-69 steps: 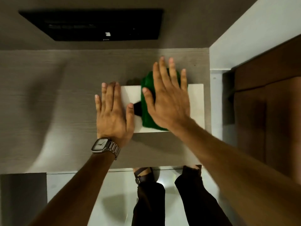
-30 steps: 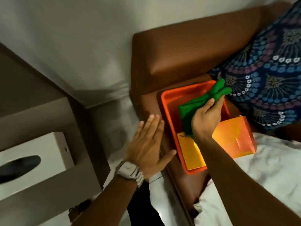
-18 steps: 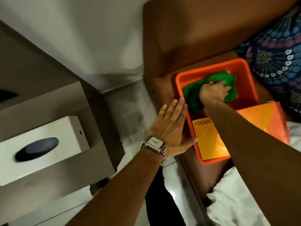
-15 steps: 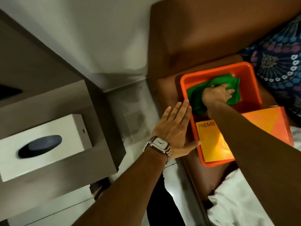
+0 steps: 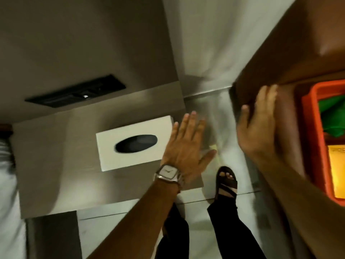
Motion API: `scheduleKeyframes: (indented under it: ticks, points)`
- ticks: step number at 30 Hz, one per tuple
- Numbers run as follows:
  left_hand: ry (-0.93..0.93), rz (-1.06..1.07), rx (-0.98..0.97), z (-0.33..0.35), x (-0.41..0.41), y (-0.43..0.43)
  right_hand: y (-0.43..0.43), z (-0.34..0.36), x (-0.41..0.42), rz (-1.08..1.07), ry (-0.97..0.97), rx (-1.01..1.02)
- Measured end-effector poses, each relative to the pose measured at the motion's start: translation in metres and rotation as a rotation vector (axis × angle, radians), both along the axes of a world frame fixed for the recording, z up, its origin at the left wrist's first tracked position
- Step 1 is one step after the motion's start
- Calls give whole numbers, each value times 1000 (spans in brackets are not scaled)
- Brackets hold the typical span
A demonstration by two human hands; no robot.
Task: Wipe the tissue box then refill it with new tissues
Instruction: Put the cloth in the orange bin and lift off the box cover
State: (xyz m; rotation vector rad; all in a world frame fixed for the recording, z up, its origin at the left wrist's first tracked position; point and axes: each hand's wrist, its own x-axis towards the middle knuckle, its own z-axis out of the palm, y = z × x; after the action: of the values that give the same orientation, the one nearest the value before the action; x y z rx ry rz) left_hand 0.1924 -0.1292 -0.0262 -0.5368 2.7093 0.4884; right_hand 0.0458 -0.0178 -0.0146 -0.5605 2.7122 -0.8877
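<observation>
The white tissue box (image 5: 130,134) with a dark oval slot lies on the grey wooden table (image 5: 56,165). My left hand (image 5: 186,146), a watch on its wrist, hovers flat with fingers spread just right of the box. My right hand (image 5: 257,124) is empty, fingers apart, over the brown seat edge left of the orange tray (image 5: 309,139). The green cloth (image 5: 330,116) lies inside that tray at the right edge. A yellow tissue pack (image 5: 336,165) sits in the tray's near part.
A brown upholstered seat (image 5: 298,53) holds the tray at the right. A black recessed panel (image 5: 74,92) sits in the wall behind the table. White bedding (image 5: 7,184) shows at the far left. My sandalled foot (image 5: 225,182) stands on the pale floor.
My right hand let go of the green cloth in the orange tray and pulled back leftward. The view and my left hand swung back toward the tissue box.
</observation>
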Motion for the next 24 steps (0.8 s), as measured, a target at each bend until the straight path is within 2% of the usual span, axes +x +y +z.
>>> scheduleKeyframes:
  ticks: [3,7,10,12,15,21,24]
  points:
    - [-30,234,-78,0,69,-53,-48,-9,63,121,-244,-21]
    - [61,851,-48,-3,142,-105,-92,-34,118,121,-472,-1]
    - [73,1312,144,-18,170,-133,-111,-48,137,-46,-573,-9]
    - [67,1487,379,-28,177,-145,-118,-55,142,-145,-556,-7]
    - [67,1564,624,-41,175,-151,-121,-61,144,-214,-589,107]
    - [83,1585,514,-44,166,-155,-129,-64,138,-325,-658,170]
    - [74,1620,505,-41,162,-156,-132,-63,136,-322,-619,197]
